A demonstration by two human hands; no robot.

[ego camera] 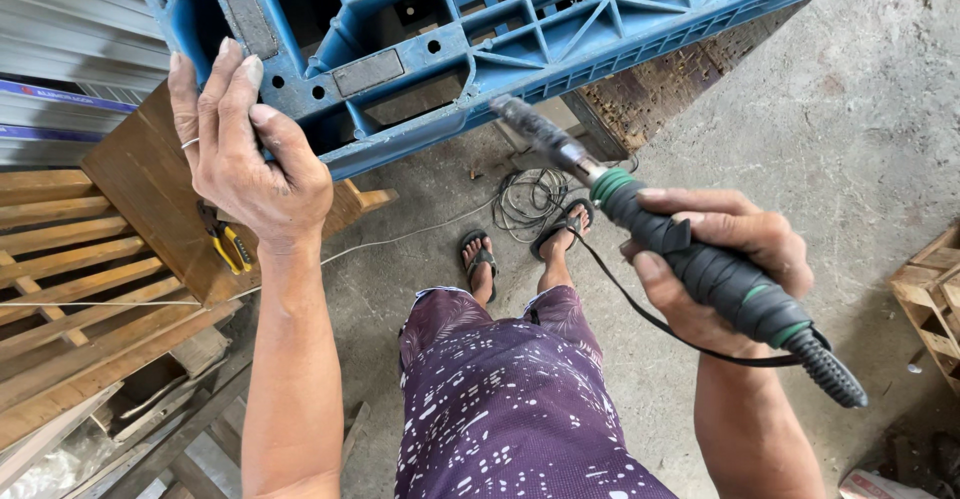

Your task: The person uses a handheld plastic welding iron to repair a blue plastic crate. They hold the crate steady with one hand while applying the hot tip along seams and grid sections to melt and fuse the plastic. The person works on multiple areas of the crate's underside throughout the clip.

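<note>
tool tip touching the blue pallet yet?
No: the tool in the right hand has its tip in the air, just short of the blue pallet.

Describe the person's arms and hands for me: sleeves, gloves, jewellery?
Both forearms are bare, with no sleeves, gloves or wristwatch in view. The left hand wears a thin silver ring on one finger. The right hand shows no rings.
</note>
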